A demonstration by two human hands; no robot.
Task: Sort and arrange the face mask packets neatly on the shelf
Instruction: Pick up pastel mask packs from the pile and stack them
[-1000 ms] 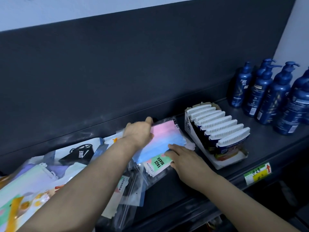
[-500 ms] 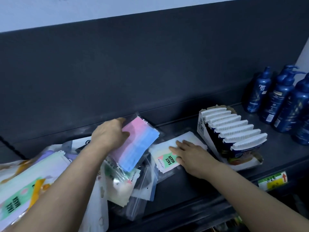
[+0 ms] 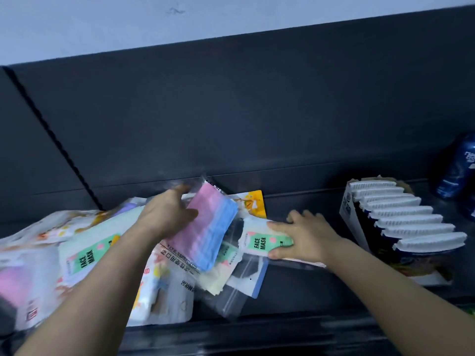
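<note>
Dark grey back panel (image 3: 231, 111) and a dark shelf (image 3: 308, 291) fill my view. On the shelf's left half lies a loose, overlapping pile of mask packets (image 3: 90, 253). The left hand (image 3: 167, 214) grips a pink-and-blue mask packet (image 3: 208, 232) by its left edge, thumb on its face, and holds it tilted over the pile. Behind it a yellow packet (image 3: 253, 204) leans near the panel. The right hand (image 3: 305, 235) lies on a green-labelled FACE MASK packet (image 3: 259, 242) at the pile's right edge. Its fingers are fairly straight across the packet and the thumb is at the near edge, pressing rather than clenching. Further right stands a carton of white-capped items (image 3: 401, 222), then a blue bottle (image 3: 462, 168) at the frame's edge.
</note>
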